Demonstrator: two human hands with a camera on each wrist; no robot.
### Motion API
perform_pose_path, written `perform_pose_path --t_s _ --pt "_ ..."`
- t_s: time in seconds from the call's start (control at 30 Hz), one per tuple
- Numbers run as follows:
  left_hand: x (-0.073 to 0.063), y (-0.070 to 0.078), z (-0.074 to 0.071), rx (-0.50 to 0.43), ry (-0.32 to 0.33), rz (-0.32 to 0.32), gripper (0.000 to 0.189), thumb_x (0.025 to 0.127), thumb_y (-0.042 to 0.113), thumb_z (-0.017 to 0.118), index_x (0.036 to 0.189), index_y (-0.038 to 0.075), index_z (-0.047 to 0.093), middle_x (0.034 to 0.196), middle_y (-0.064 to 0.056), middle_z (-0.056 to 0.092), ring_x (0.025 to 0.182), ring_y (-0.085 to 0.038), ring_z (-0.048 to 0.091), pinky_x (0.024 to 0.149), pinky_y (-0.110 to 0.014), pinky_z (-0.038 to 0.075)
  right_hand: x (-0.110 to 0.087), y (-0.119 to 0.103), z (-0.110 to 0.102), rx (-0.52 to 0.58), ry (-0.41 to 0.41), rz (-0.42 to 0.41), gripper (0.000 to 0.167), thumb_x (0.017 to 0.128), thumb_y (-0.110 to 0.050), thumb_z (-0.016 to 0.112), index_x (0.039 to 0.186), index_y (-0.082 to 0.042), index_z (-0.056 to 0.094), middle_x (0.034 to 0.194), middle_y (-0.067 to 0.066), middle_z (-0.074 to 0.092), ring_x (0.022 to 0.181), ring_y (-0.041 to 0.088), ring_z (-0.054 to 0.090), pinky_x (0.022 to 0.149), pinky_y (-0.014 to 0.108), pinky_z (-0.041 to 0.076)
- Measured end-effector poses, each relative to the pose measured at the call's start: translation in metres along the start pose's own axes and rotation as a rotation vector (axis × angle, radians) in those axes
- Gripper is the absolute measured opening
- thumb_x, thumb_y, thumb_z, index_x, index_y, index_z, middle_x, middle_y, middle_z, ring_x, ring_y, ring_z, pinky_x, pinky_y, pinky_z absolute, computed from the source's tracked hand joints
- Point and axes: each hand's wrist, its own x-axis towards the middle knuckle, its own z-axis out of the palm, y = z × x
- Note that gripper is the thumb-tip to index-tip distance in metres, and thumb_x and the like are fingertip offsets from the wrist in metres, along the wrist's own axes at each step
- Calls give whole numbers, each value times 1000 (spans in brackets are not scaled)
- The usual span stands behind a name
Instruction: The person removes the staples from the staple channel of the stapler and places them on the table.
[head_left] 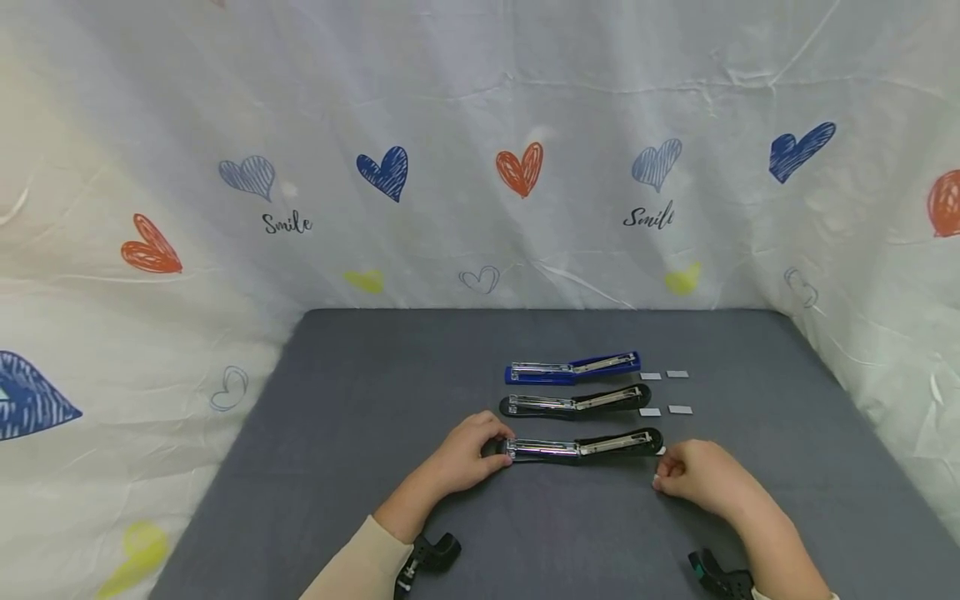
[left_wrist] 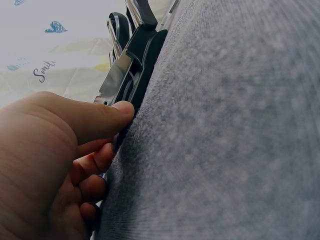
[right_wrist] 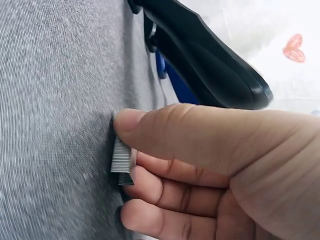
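Three opened staplers lie in a row on the grey cloth, their metal magazines exposed. Nearest to me is a black stapler [head_left: 617, 442], whose left end my left hand [head_left: 468, 457] grips between thumb and fingers. The left wrist view shows the thumb [left_wrist: 122, 110] pressed on that stapler's black base [left_wrist: 150, 55]. Just right of the same stapler, my right hand [head_left: 705, 477] pinches a strip of staples [right_wrist: 121, 157], held low at the cloth. A second bit of staples [right_wrist: 126, 179] shows below it; whether it is also held I cannot tell.
Behind lie another black stapler [head_left: 543, 407] and a blue stapler [head_left: 540, 373]. Several staple strips, such as one strip [head_left: 680, 410] and another strip [head_left: 677, 374], lie to their right. A white curtain [head_left: 450, 100] printed with hearts hangs behind the grey cloth-covered table [head_left: 375, 358].
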Motion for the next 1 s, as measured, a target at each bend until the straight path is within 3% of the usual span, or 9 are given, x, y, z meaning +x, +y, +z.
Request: perform_pose_path --t_s 0.4,0.77,1.0 --pt "1 1 -3 3 10 6 27 94 23 78 119 16 72 107 7 59 99 -12 54 90 -36 47 8 18 -16 -121 75 18 6 81 -7 74 84 -6 70 77 -2 61 72 15 55 68 41 48" --pt "1 1 -2 -6 15 10 28 93 23 79 119 16 72 106 6 60 98 -12 55 90 -36 48 14 26 -19 -243 138 -10 12 75 2 74 86 -2 71 84 5 60 77 25 59 73 50 50" --pt "2 -2 -6 -47 -19 -17 31 93 24 79 122 15 73 107 6 60 99 -11 55 88 -34 49 16 23 -26 -235 95 -14 14 80 -2 75 93 1 73 89 9 62 83 32 63 77 53 51"
